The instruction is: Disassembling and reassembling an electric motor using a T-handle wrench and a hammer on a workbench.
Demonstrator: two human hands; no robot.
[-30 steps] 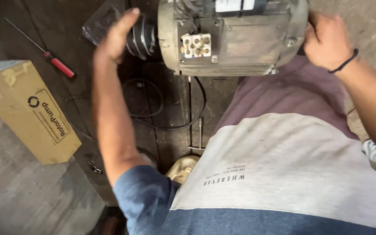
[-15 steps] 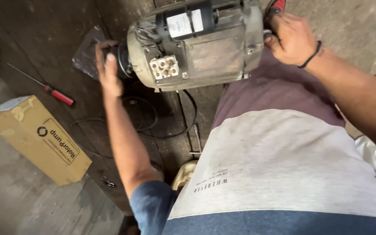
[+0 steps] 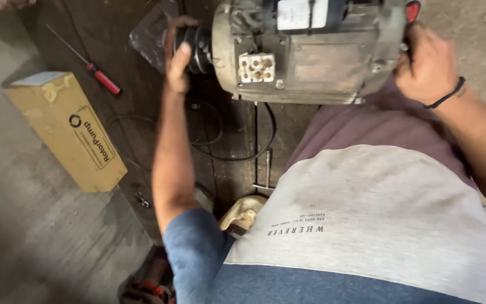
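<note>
The left hand (image 3: 178, 56) is curled around the dark pulley end (image 3: 198, 48) of an electric motor (image 3: 310, 53), thumb up along its near face and fingers wrapped over the top. The right hand (image 3: 427, 66) is closed on the motor's opposite end at 3 o'clock; what its fingers grip there is hidden by the housing. A black band (image 3: 446, 97) circles that wrist. The motor sits at 12 o'clock in view, lying on its side across the person's lap, a pale terminal block (image 3: 256, 67) with metal studs facing the camera.

At 6 o'clock from the motor, black cable (image 3: 237, 149) loops over the dark wooden floor (image 3: 142, 141), with a small metal T-shaped tool (image 3: 266, 171) beside it. At 9 o'clock from the left hand lies a red-handled screwdriver (image 3: 99, 76), and below it, at 8 o'clock, a yellow cardboard box (image 3: 66, 129), shut, so its contents cannot be seen. A crumpled dark plastic sheet (image 3: 150, 36) lies just behind the left hand. The left forearm crosses in front of part of the cable loop.

Against half a second ago: the motor and both hands sit slightly further right in view, the left hand keeps its grip on the pulley end, and the box lies closer to the left edge.
</note>
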